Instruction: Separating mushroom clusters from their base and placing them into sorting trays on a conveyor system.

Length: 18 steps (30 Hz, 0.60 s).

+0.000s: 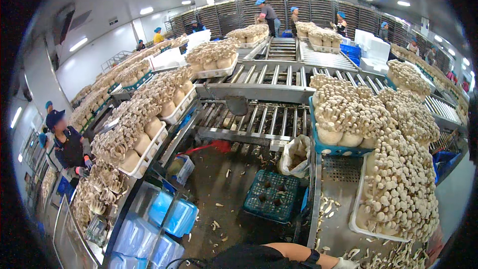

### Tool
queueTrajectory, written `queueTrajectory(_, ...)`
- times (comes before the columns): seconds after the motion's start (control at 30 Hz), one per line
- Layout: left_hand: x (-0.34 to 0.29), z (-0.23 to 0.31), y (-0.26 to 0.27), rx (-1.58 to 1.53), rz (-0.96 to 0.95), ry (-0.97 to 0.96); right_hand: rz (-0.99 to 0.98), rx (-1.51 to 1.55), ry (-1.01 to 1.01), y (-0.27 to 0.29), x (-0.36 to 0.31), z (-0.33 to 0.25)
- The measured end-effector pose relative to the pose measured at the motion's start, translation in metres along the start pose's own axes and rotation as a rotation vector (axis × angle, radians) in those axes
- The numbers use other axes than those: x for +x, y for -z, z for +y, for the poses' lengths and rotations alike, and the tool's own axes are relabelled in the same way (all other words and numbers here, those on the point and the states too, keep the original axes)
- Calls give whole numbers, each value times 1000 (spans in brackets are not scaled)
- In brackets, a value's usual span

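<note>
My right hand (346, 264), in a whitish glove, shows only in part at the bottom edge. Its fingers are cut off by the frame, so their pose is hidden. Just right of it lie loose mushrooms (393, 258) on the metal work surface (331, 229). Beyond these stands a white tray (356, 214) heaped with clustered pale brown mushrooms (403, 184). Further along is a teal crate (343, 150) of round white mushroom blocks topped with mushrooms. My left hand is out of view.
Roller conveyors (271, 74) cross ahead. A green crate (271, 197) and a white sack (296, 157) stand on the littered floor. At left, mushroom trays (149, 152) line a conveyor above blue bins (174, 214). A co-worker (67, 144) stands beyond; other people work further back.
</note>
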State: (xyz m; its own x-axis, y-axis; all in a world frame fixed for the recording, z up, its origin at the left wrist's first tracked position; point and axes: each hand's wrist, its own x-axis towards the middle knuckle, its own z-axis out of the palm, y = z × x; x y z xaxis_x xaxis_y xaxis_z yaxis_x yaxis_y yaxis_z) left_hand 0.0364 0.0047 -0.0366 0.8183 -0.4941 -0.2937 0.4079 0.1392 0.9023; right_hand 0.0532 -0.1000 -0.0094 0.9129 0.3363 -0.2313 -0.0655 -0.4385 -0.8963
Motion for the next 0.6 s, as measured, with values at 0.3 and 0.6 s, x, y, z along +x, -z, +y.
queueTrajectory(0.3, 20, -24, 2, -47, -9, -123, -37, 4, -4, -17, 3, 0)
queueTrajectory(0.6, 54, -46, 17, 291, -340, -56, -93, -15, 20, -46, -11, 0)
